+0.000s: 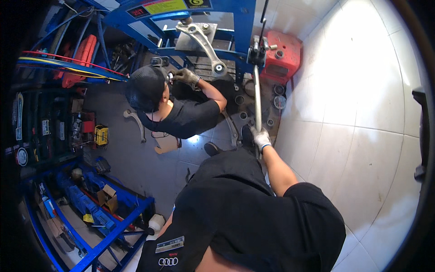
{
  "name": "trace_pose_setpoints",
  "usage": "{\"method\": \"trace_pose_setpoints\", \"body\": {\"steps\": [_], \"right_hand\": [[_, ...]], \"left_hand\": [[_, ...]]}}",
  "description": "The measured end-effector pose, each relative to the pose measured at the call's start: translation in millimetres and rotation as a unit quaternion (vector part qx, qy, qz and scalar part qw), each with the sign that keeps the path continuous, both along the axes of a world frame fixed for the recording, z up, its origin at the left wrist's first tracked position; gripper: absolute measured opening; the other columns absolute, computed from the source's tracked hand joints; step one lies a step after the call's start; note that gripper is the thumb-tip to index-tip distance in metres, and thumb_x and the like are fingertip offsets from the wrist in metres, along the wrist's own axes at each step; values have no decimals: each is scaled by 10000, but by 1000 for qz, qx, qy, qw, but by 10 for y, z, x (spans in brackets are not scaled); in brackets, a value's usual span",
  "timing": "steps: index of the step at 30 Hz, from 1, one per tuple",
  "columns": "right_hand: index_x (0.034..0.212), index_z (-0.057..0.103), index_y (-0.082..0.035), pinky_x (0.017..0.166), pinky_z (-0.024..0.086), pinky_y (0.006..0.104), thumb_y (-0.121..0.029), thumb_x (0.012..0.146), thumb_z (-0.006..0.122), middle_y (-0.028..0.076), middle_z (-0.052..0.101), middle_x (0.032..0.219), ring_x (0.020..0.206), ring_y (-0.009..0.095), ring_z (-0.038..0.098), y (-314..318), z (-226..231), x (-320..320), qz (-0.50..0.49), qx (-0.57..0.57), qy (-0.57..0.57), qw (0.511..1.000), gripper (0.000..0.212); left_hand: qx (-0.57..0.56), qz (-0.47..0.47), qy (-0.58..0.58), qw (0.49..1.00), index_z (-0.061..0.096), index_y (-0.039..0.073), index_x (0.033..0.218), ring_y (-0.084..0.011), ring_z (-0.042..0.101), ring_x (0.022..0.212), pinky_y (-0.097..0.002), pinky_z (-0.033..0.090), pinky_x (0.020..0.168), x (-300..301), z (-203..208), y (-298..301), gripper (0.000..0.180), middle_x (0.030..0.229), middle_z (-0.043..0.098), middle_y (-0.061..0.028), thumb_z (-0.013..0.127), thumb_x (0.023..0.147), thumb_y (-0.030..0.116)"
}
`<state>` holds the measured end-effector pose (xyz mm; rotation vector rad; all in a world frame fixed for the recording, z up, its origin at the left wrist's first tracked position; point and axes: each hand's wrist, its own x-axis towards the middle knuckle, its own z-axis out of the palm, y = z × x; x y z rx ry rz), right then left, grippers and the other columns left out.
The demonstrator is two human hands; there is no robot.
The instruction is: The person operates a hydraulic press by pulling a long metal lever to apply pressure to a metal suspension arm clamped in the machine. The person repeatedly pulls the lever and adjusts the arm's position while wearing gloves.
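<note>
My right hand (261, 138), in a pale work glove, is wrapped round the lower part of a long metal lever (258, 97). The lever rises to the pump (257, 52) on the side of a blue shop press (243, 34). My left hand (157, 223), also in a pale glove, is low on the left beside the corner of a blue metal rack; its fingers do not show clearly. A silver control arm (204, 43) lies on the press, its bushing end sticking out toward me. A crouching co-worker (181, 111) has a gloved hand (186, 77) just below it.
A red tank-like container (282, 56) stands right of the press, with several round metal sleeves (239, 100) on the floor nearby. Another control arm (135, 124) and an open cardboard box (166, 143) lie by the co-worker. The blue rack (118, 229) fills the lower left; a tiled wall (353, 118) runs along the right.
</note>
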<state>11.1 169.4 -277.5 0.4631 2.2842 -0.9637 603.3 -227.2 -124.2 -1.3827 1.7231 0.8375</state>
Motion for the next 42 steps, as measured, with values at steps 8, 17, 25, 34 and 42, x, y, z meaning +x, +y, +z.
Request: {"method": "trace_pose_setpoints", "body": {"steps": [8,17,25,34,42], "right_hand": [[1197,481,-97,867,531,519,-381,924,624,219,689,1091,1019,412,677,3,319,18,26,246,32,968,419],[1193,523,-80,887,523,501,-484,926,604,257,689,1073,1038,440,662,39,4,20,22,195,27,980,491],[820,529,-222,451,326,317,-678,889,597,-49,376,563,439,143,370,398,-290,-199,-253,-496,-426,713,467],[1109,653,-24,918,533,442,-338,786,750,239,703,1049,1042,375,674,118,-61,-239,5,70,-48,996,460],[1099,607,-139,442,319,261,-206,928,624,-54,389,592,466,92,370,201,96,-221,-234,-593,-395,661,184]], "left_hand": [[-13,11,-11,1000,632,110,1247,-400,556,1217,-454,461,987,52,82,-58,486,1250,633,-221,492,939,458],[19,-80,62,995,629,116,1267,-405,550,1244,-454,458,1004,-619,-1773,153,504,1275,630,-223,487,939,472],[34,-110,72,991,619,112,1284,-406,535,1271,-461,452,1016,-727,-2037,196,517,1294,622,-224,463,948,473],[39,-108,70,991,624,109,1274,-406,541,1260,-461,455,1009,-804,-1952,256,509,1284,627,-224,468,947,467],[39,-104,76,991,628,106,1265,-406,548,1251,-461,458,1003,-908,-1950,376,503,1275,630,-224,472,946,461]]}}
